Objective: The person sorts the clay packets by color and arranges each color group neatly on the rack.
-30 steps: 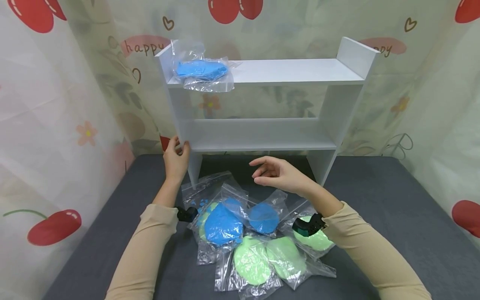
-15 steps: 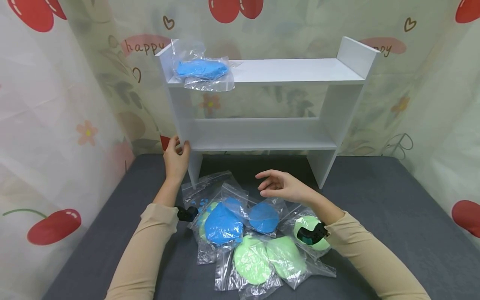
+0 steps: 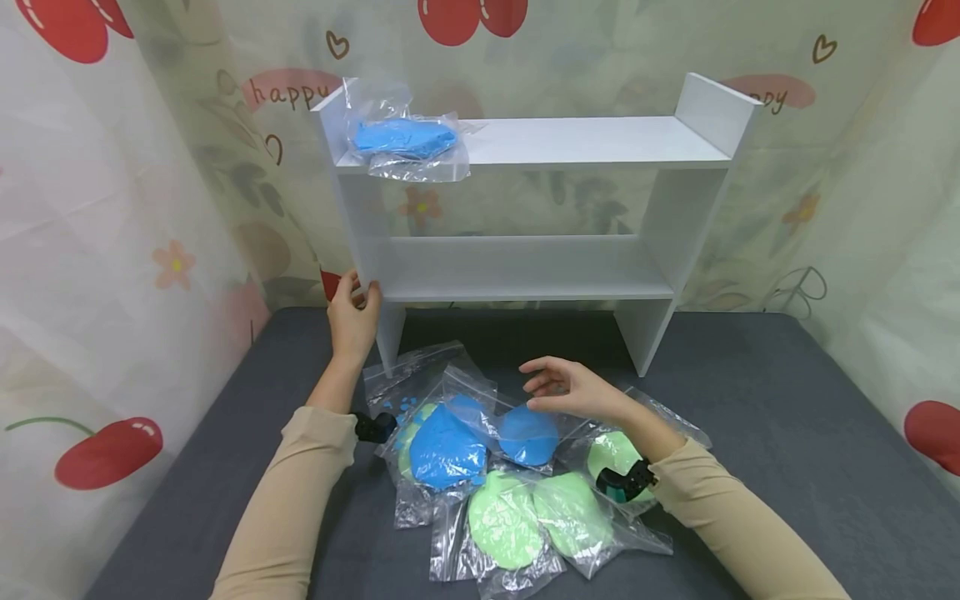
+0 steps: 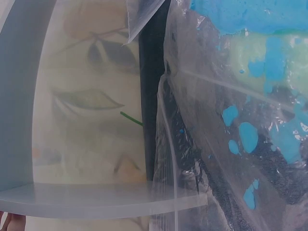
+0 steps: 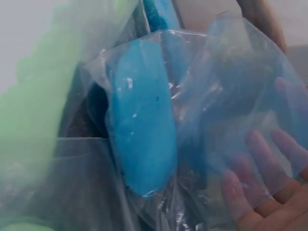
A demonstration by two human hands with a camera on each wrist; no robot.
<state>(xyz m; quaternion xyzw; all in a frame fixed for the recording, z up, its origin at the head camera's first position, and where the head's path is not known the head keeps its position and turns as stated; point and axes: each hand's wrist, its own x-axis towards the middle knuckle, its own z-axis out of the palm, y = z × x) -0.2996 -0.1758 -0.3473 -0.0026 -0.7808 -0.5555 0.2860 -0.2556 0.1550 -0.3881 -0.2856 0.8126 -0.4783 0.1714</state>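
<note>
My left hand (image 3: 352,325) grips the left side panel of a white shelf unit (image 3: 517,271), its thumb on the near side of the panel. In the left wrist view only a bit of fingers (image 4: 14,223) shows beside the panel's edge. My right hand (image 3: 573,390) hovers over the bags, fingers loosely bent and holding nothing. Just below it lies a clear zip bag with a round blue, clay-like lump (image 3: 528,437). Clear film overlaps the right fingers in the right wrist view, where the blue lump (image 5: 144,115) appears beside them.
A larger blue lump (image 3: 447,450) in a bag lies left of centre, over a greenish one. Bagged green lumps (image 3: 504,521) lie in front, another (image 3: 615,452) near the right wrist. A bagged blue lump (image 3: 405,138) sits on the top shelf's left end.
My right hand has come down and slightly right, from in front of the lower opening to over the bags. A bag's clear film now sticks up by the right forearm. The left hand stays put.
</note>
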